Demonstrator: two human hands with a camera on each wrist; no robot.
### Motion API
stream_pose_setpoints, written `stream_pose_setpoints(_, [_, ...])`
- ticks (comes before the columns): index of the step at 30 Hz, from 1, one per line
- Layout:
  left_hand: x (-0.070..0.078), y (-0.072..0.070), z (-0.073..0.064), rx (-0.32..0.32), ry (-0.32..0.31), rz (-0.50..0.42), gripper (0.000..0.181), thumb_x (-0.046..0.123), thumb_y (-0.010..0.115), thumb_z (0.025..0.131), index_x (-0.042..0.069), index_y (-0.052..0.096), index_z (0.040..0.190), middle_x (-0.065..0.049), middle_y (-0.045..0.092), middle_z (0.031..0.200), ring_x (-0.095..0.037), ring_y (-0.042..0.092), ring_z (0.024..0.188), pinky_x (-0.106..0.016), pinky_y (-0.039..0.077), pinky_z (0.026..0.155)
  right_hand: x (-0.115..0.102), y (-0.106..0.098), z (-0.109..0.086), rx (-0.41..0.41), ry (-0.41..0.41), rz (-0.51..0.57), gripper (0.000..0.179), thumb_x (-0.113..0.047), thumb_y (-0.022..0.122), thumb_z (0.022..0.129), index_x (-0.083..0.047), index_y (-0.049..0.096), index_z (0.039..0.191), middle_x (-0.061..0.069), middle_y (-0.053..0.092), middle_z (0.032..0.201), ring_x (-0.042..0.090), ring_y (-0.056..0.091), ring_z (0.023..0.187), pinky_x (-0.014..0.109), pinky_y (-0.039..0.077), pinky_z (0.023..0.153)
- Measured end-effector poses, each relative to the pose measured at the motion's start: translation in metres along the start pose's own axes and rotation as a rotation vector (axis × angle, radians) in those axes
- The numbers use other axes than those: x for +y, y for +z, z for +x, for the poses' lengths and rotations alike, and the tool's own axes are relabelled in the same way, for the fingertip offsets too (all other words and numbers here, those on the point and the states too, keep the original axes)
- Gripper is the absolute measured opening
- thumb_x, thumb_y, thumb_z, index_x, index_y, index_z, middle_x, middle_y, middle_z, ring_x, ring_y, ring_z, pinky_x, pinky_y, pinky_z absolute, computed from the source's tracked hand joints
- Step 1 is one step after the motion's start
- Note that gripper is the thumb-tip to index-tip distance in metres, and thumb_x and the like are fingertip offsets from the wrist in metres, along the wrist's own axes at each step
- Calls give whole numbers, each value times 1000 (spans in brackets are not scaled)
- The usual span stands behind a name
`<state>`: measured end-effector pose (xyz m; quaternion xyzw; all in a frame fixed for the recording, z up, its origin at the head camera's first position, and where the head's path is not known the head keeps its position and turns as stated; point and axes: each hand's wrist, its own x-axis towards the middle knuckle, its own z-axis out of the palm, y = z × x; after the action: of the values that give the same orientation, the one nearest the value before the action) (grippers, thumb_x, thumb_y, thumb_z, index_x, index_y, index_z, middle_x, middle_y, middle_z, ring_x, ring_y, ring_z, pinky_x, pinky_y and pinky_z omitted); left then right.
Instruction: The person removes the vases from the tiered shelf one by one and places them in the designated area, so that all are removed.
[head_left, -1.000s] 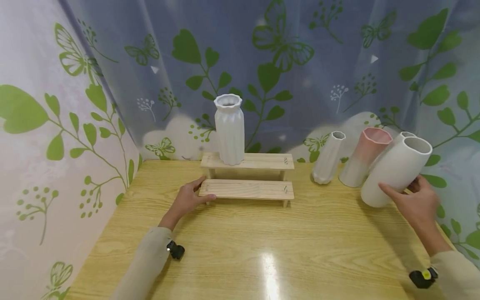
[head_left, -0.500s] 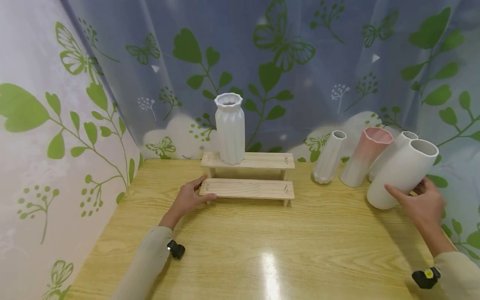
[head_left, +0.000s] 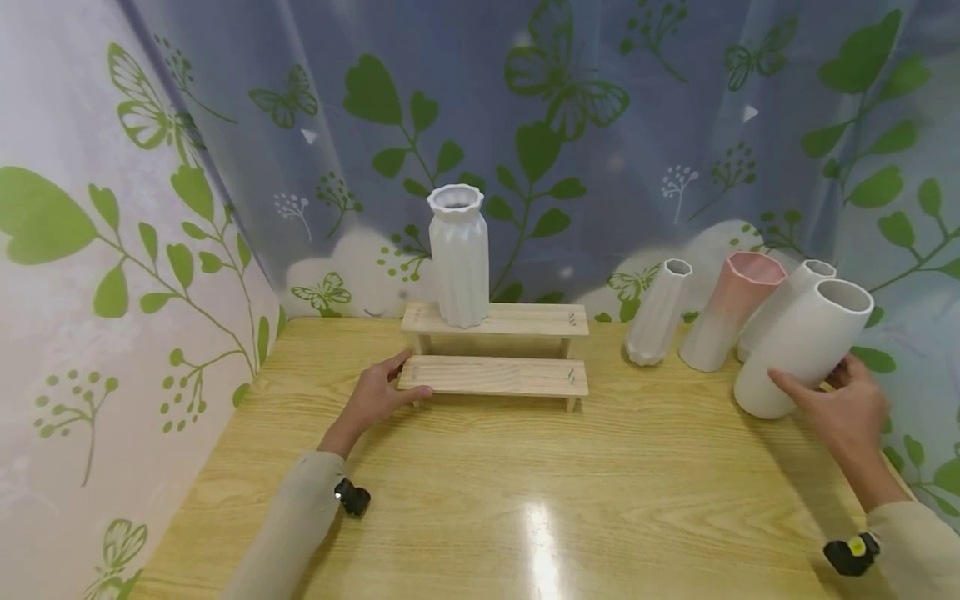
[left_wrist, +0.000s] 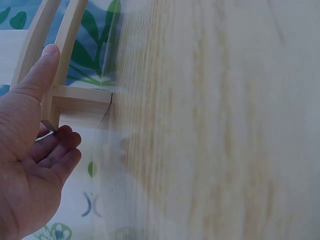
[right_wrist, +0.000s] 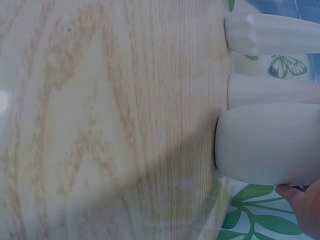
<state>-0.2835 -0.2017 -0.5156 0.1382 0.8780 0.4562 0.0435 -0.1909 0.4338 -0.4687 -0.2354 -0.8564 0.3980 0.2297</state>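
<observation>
A smooth white vase (head_left: 798,354) stands at the right of the table, and my right hand (head_left: 843,408) holds its right side, thumb on the near face. In the right wrist view its base meets the tabletop; only part of the hand (right_wrist: 302,202) shows there. My left hand (head_left: 378,396) grips the left end of the lower step of a two-tier wooden stand (head_left: 495,377). The left wrist view shows the thumb along the step (left_wrist: 62,55) and the fingers curled below it. On the upper tier is a white ribbed vase (head_left: 460,258) with a scalloped rim.
Close behind the held vase are a pink-and-white vase (head_left: 731,308) and another white vase (head_left: 780,300), partly hidden. A slim white ribbed vase (head_left: 660,317) stands left of them. Patterned curtains (head_left: 600,167) rise behind the wooden table (head_left: 480,492).
My right hand and the smooth white vase have shifted slightly right, showing more of the white vase behind; in the last half second they barely move. My left hand keeps its grip on the stand.
</observation>
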Motion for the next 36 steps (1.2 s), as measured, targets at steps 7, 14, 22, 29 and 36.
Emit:
stream_pose_setpoints(7, [1, 0, -1, -2, 3, 6, 102, 55, 82, 82, 8, 36, 160, -20, 35, 162, -44, 43, 142, -53, 46, 109, 1, -2, 0, -15, -17, -15, 82, -37, 88, 81, -3, 53, 146, 24, 59, 137, -16, 43, 87, 1, 37, 70])
stream_pose_setpoints(14, [0, 1, -1, 1, 10, 28, 100, 54, 81, 83, 8, 36, 159, -21, 36, 161, -44, 45, 140, -53, 46, 108, 3, -3, -1, -20, -20, -3, 81, -36, 88, 81, -3, 52, 146, 22, 59, 136, -15, 44, 90, -1, 37, 70])
stream_pose_setpoints(22, [1, 1, 0, 3, 8, 20, 100, 54, 82, 82, 9, 37, 159, -20, 37, 161, -44, 45, 141, -53, 46, 109, 5, -6, -4, -64, -17, -3, 87, -41, 85, 83, -5, 46, 152, 18, 56, 137, -7, 50, 100, 2, 40, 72])
stream_pose_setpoints(29, [1, 1, 1, -5, 3, 21, 100, 55, 81, 82, 9, 37, 159, -20, 36, 161, -43, 44, 141, -53, 46, 109, 5, -12, -7, -65, 42, 51, 87, -41, 82, 87, -19, 37, 159, 12, 46, 157, 14, 53, 132, 6, 44, 85])
stream_pose_setpoints(36, [1, 0, 2, -6, -5, 23, 102, 56, 81, 82, 8, 36, 160, -21, 35, 161, -45, 44, 141, -54, 45, 109, -6, -21, -15, 91, 67, 101, 76, -34, 84, 85, -25, 50, 152, -5, 51, 154, 5, 53, 134, 7, 45, 95])
